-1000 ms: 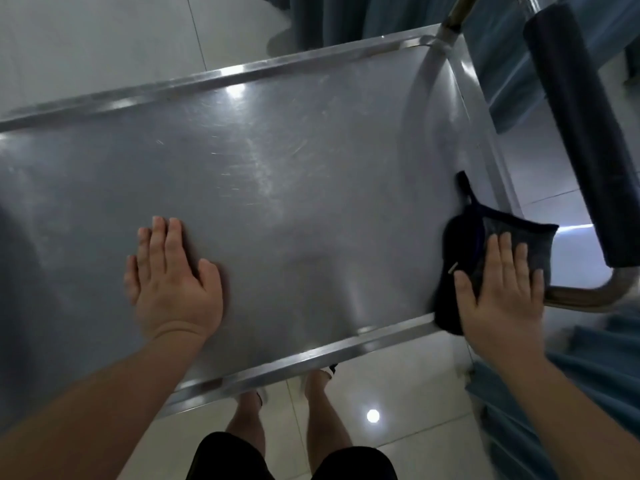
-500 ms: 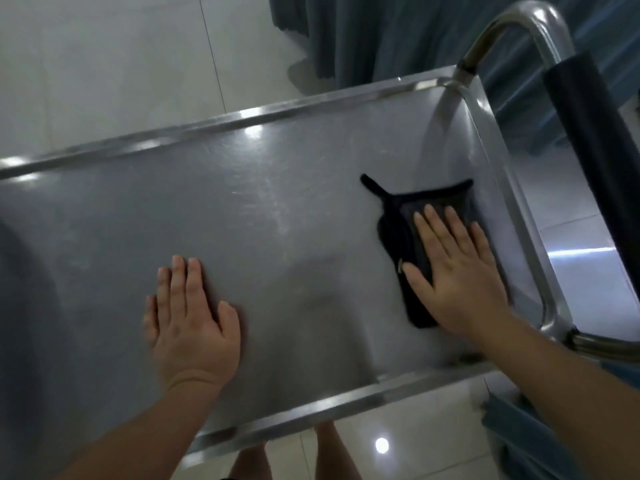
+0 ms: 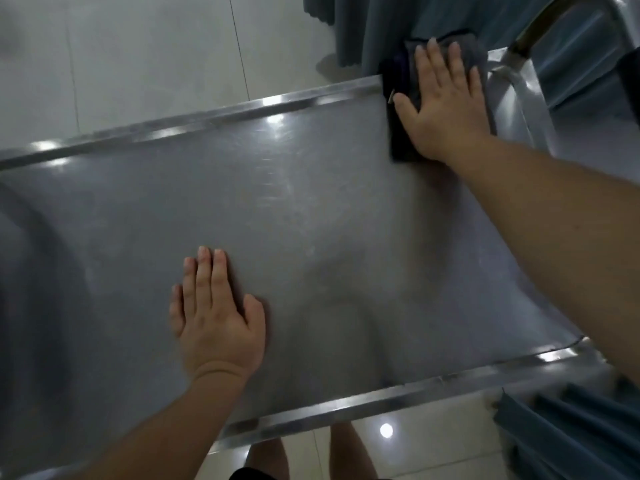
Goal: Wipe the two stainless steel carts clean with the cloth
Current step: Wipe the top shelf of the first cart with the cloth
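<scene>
**Top shelf wipe: cloth at far right corner**

Cart (image 3: pixel 311 209): one stainless steel cart in view, seen from above; its top shelf fills most of the view. Raised rim runs along far and near edges. Surface shows faint streaks and scratches under glare, so it is hard to judge which areas are clean. The second cart is not visible.

Handle (image 3: pixel 540 32): curved tube rising at the right end, just beside the corner being wiped.

Right hand (image 3: pixel 446 102): fingers straight and spread, palm flat on the cloth, pressing rather than gripping. Arm reaches across the shelf.

Left hand (image 3: pixel 214 313): flat on the bare shelf nearer the person, fingers straight and together, holding nothing. Judged to be bracing the cart.

Cloth (image 3: pixel 401 133): dark, folded, under the right palm at the far right corner, draped over the far rim.

Technique notes (judgement):
- Keep the palm flat so the cloth stays spread.
- Follow the rim line so the fold cleans the crease where shelf meets rim.
- Work in overlapping strokes back toward the near edge.
- Keep the left hand planted so the cart does not roll.
- The handle base may catch the cloth; ease around it.
</scene>
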A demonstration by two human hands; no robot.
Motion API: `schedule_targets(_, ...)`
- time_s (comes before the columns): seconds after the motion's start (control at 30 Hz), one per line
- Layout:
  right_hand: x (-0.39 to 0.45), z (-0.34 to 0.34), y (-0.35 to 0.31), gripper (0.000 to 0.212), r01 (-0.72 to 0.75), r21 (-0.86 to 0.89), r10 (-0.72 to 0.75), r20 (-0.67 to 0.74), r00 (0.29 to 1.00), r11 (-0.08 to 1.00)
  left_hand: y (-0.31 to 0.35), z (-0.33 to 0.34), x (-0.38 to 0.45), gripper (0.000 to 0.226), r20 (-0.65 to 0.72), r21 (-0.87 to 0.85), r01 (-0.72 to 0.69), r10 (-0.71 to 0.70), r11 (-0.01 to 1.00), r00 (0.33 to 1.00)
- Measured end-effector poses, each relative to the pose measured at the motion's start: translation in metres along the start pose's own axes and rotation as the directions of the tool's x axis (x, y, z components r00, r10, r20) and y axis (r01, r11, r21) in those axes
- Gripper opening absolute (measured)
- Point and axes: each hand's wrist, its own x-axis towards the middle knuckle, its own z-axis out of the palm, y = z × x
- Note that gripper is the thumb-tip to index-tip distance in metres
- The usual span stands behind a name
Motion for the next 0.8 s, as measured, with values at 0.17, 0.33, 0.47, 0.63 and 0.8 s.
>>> schedule_targets(0.17,-0.073,0.007,-0.005,0.083,0.026,0.001,-0.026,0.034,0.999,1.000,0.000,-0.001,-0.003,0.078,0.012,-0.018,-0.005,0.005,1.000,1.000)
schedule_targets(0.33,-0.199,0.022,-0.005,0.078,0.102,-0.041,-0.101,0.029,0.994,0.994,-0.001,0.000,-0.004,0.079,-0.005,-0.045,-0.007,0.007,0.999,1.000)
schedule_targets(0.47,-0.295,0.029,-0.001,0.078,0.086,-0.072,-0.078,0.112,0.991,0.994,0.000,-0.002,-0.004,0.079,-0.003,-0.059,-0.005,0.005,0.998,1.000)
schedule_targets(0.63,-0.378,0.031,0.004,0.075,0.182,-0.089,-0.157,0.233,0.960,0.979,0.000,-0.004,-0.005,0.079,0.003,-0.063,-0.018,0.018,0.998,1.000)
schedule_targets(0.8,-0.343,0.032,-0.009,0.075,0.215,-0.102,-0.189,0.216,0.958,0.971,-0.001,0.001,-0.003,0.080,-0.010,-0.061,-0.010,0.010,0.998,1.000)
